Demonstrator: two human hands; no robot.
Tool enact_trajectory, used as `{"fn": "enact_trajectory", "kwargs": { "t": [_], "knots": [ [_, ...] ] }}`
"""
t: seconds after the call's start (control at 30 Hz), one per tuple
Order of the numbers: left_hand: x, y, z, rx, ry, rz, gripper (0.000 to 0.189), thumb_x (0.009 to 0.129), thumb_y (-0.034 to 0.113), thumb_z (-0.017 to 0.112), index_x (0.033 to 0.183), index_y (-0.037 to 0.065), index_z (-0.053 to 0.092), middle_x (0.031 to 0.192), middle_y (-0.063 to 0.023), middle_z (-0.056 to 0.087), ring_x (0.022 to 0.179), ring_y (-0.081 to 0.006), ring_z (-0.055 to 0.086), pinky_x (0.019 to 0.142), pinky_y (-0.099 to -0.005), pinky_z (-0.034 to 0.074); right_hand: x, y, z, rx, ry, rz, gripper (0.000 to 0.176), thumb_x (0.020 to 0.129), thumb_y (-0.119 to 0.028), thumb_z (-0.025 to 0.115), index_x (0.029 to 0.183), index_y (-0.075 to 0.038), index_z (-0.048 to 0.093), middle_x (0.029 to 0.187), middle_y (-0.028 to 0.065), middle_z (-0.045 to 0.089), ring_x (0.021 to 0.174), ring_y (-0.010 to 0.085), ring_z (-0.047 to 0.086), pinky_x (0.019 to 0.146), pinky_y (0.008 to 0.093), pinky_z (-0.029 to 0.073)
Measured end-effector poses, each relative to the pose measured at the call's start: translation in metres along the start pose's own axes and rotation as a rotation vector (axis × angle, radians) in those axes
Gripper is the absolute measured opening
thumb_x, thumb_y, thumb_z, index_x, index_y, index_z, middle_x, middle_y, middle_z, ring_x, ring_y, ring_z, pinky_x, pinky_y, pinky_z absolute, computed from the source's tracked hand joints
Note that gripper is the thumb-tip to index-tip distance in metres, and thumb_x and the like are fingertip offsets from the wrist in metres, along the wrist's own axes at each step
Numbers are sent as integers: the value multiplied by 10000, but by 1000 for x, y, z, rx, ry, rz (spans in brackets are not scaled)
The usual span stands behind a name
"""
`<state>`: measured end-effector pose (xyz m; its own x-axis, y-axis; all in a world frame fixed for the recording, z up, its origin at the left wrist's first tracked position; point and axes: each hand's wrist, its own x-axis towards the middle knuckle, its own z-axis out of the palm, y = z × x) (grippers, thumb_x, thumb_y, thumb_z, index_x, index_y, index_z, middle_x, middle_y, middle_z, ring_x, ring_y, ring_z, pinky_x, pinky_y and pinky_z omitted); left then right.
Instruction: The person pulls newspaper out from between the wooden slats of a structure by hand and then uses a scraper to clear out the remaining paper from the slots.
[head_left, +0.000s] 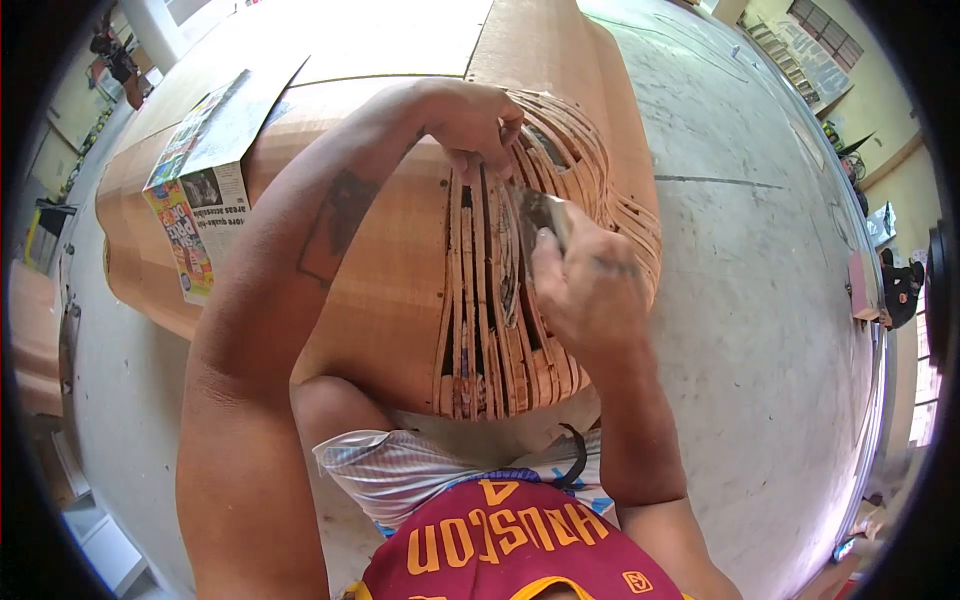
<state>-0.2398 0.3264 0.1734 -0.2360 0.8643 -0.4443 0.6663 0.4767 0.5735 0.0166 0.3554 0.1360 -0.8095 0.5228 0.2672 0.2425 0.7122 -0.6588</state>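
Observation:
In front of me stands a large curved wooden piece [380,250] whose near end shows many thin layered wood strips [485,340] with dark gaps between them. My left hand [475,125] reaches over to the top of these strips, its fingers bent and pinched together at their upper edge. Whatever may be between those fingertips is hidden. My right hand [590,280] is closed around a flat, smeared metal blade [540,215] that looks like a putty knife, thumb pressed on its face. The blade lies against or just above the strips, close to my left fingers.
A newspaper sheet [215,220] drapes over the wooden piece at left, beside a dark-edged flat sheet [240,115]. Grey concrete floor [750,300] extends to the right. A person [115,55] is far off at upper left. A pinkish block [862,285] sits near the right wall.

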Motion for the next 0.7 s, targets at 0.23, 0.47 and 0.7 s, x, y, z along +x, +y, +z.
{"fn": "enact_trajectory", "kwargs": {
  "t": [0.23, 0.47, 0.7],
  "knots": [
    [-7, -7, 3, -168, 95, -37, 242, 932, 244, 736, 1093, 68, 693, 773, -26, 712, 729, -186, 803, 596, -278, 654, 3, -1, 7, -20, 0, -23, 294, 1008, -122, 620, 1230, 55, 696, 941, 310, 746, 906, 466, 750, 848, 537, 584],
    [-5, -9, 9, -100, 201, 12, 216, 934, 234, 729, 1022, 40, 692, 783, -54, 737, 633, -180, 773, 522, -285, 620, -4, 7, -7, 89, -3, 100, 254, 1020, -130, 606, 1186, 33, 706, 915, 305, 738, 878, 470, 746, 819, 545, 575],
    [-24, -2, 74, 285, 634, 102, 502, 895, 480, 864, 1107, 73, 660, 1000, -159, 723, 883, -218, 727, 743, -424, 597, -46, 60, 4, 256, 43, 125, 221, 1028, -146, 607, 1124, 29, 704, 901, 290, 724, 875, 489, 713, 801, 516, 550]
  ]
}}
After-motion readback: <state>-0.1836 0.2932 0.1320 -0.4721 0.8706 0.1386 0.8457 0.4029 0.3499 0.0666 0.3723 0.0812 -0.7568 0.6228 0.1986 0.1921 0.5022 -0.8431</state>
